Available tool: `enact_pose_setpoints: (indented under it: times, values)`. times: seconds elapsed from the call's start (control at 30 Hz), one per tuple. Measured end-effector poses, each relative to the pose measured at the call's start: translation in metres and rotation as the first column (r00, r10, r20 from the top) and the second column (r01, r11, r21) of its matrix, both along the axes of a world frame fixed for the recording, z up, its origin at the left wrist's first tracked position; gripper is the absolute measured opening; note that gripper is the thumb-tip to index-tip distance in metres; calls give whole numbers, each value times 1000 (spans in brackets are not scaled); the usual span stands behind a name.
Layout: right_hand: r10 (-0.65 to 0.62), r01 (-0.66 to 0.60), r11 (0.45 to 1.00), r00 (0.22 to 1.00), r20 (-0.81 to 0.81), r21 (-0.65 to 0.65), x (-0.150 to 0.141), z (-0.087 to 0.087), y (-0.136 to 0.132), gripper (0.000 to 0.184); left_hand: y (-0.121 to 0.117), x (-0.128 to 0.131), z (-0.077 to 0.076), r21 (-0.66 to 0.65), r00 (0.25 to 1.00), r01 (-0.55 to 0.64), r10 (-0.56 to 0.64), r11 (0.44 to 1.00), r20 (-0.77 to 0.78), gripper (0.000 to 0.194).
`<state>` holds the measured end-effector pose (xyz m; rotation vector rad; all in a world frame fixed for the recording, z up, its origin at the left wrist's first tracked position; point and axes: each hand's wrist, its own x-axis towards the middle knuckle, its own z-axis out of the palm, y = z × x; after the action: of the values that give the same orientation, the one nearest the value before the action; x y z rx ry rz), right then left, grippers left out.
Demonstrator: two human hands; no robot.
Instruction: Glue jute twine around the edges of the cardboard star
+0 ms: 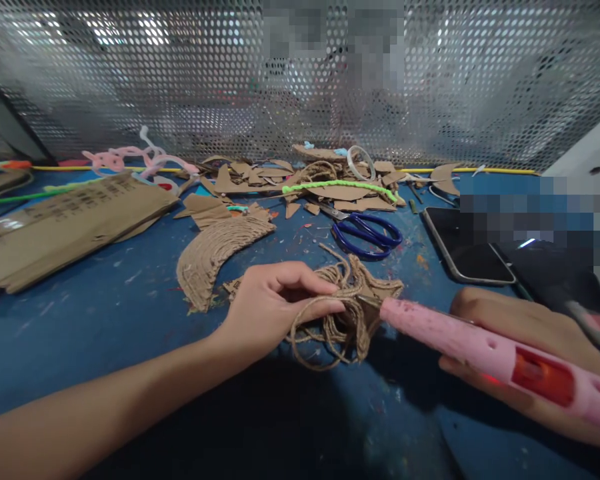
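Observation:
Between the thumb and fingers of my left hand is a strand of brown twine, whose loose coils hang beneath. Under and behind the coils lies a cardboard piece edged with twine. My right hand is closed around a pink glue gun with a red window in its side. The gun's metal nozzle points left and meets the twine close to my left fingertips; whether it touches cannot be made out. A curved cardboard piece covered in rows of twine lies beyond my left hand.
Blue-handled scissors lie behind the twine. Cardboard scraps and a green pipe cleaner are heaped toward the perforated metal screen. A cardboard sheet is at left, a phone at right.

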<state>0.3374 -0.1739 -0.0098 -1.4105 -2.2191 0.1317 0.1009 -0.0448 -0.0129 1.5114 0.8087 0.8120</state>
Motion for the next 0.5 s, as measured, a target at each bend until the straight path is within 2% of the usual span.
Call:
enact_pose_setpoints:
  times: [0.2,0.33,0.5]
  values:
    - [-70,68,995,997,40,68,4,0,-1,19,1,0,0,37,999,-21,22,999,-33,14]
    - [-163,161,986,985,50,41,6,-6,-5,21,1,1,-1,37,1000,5,-4,999,-18,11]
    - [-142,143,990,989,29,-16,10,-9,-6,18,0,0,-1,15,1000,17,-17,1000,1,10]
